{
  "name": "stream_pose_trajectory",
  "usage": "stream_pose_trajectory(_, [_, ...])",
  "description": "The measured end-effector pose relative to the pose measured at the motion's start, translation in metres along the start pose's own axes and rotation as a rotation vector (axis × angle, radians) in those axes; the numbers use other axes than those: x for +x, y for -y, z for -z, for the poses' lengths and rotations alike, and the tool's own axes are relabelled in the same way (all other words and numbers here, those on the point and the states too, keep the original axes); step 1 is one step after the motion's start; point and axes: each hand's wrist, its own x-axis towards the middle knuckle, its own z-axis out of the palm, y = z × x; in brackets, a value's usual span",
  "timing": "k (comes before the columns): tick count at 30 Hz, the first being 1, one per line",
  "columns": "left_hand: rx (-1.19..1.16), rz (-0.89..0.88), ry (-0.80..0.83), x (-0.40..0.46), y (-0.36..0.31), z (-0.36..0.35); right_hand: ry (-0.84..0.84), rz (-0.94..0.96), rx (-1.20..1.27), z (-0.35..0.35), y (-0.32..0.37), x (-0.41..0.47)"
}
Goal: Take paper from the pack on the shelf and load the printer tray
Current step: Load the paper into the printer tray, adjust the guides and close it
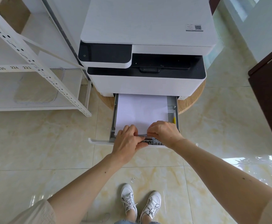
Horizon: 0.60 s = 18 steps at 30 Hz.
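A white and black printer (146,46) stands on a round wooden stand. Its grey paper tray (175,110) is pulled out toward me. A stack of white paper (141,110) lies flat in the tray, against its left side. My left hand (128,141) and my right hand (164,131) meet at the near edge of the stack. Both pinch that edge by the grey length guide (149,140) at the tray's front. The paper pack is not in view.
A white metal shelf unit (35,65) stands to the left, with a cardboard box (14,15) on an upper level. A dark brown cabinet (271,97) stands at the right. Glossy tiled floor (51,143) lies below, with my white shoes (140,202) near the bottom.
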Motion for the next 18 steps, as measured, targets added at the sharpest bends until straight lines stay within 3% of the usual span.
stream_pose_trajectory(11, [-0.064,-0.031,0.104,-0.0063,0.004,-0.0022,0.066,-0.105,0.027,-0.0062,0.005,-0.0023])
stream_pose_trajectory(18, [-0.073,-0.013,0.122,-0.0037,0.0038,-0.0001,0.086,-0.065,0.037,-0.0052,0.0028,-0.0047])
